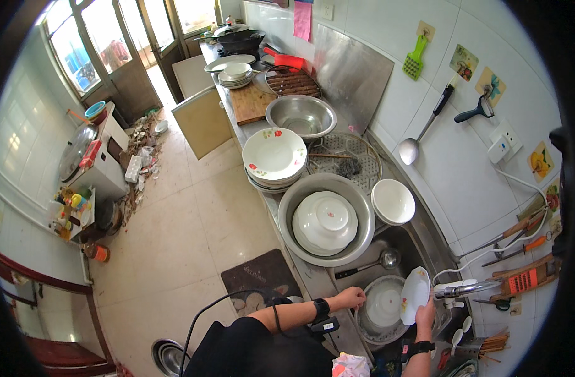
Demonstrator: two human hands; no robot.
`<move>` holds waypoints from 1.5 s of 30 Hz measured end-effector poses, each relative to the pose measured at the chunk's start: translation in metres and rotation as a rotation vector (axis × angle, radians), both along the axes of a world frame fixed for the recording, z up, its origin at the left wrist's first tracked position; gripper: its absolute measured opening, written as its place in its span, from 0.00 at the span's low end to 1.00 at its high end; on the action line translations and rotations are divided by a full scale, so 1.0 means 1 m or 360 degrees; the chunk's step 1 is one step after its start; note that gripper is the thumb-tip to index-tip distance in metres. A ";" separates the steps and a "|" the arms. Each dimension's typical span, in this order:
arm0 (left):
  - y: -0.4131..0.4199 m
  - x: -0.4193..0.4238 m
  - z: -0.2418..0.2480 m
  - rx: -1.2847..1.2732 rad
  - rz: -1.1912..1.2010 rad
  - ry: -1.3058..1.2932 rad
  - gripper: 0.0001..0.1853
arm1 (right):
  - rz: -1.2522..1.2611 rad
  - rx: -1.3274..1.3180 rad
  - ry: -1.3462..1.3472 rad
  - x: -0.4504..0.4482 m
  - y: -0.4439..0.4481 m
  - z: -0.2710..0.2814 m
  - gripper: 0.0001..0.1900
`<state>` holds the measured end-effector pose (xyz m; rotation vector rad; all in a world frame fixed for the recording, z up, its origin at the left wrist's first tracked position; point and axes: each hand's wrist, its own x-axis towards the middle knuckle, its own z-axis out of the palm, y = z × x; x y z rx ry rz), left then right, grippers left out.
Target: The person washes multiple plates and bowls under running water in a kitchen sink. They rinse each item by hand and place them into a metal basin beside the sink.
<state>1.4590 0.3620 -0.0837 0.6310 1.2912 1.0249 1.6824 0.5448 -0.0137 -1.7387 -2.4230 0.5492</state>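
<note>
My right hand (425,315) grips a white floral dish (414,296), tilted on edge close to the faucet (466,288). Curled at the left rim of a metal basin (381,337) is my left hand (352,298); whether it grips that rim is unclear. Inside this basin, which stands in the sink (412,245), lies a white bowl (382,306) amid suds. A ladle (389,258) with a black handle rests just above the basin. Beyond it, a larger steel basin (287,226) holds an upturned white bowl (325,221).
Stacked floral plates (274,153), white bowls (394,201) and an empty steel bowl (300,110) line the counter. A scouring pad (348,167) lies on a perforated tray (327,146). Utensils, including a spatula (414,59), hang along the wall. Chopsticks (495,346) stand at lower right.
</note>
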 end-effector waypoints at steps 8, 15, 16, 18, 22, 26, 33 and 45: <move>-0.003 -0.006 0.004 -0.0018 0.0035 -0.0023 0.10 | -0.0148 -0.0033 0.0003 -0.004 0.001 0.007 0.36; -0.003 -0.009 0.002 -0.0033 0.0029 -0.0048 0.09 | -0.0181 0.0013 0.0325 0.001 0.008 -0.008 0.31; -0.003 -0.010 0.001 -0.0051 0.0031 -0.0060 0.09 | -0.0204 -0.0024 0.0443 0.003 0.010 -0.012 0.30; -0.004 -0.011 0.001 -0.0053 0.0037 -0.0068 0.09 | -0.0216 -0.0059 0.0562 0.007 0.013 -0.018 0.28; -0.006 -0.013 0.000 -0.0043 0.0040 -0.0099 0.09 | -0.0205 -0.0059 0.0738 0.010 0.014 -0.026 0.27; -0.007 -0.014 -0.003 -0.0007 0.0039 -0.0078 0.09 | -0.0181 -0.0035 0.0596 0.006 0.011 -0.022 0.27; -0.008 -0.013 -0.003 -0.0046 0.0020 -0.0115 0.12 | -0.0281 -0.0048 0.0282 0.001 -0.001 -0.008 0.26; 0.015 0.008 0.036 -0.0207 -0.0126 0.0018 0.20 | -0.0746 -0.0921 0.1872 0.000 -0.030 0.005 0.27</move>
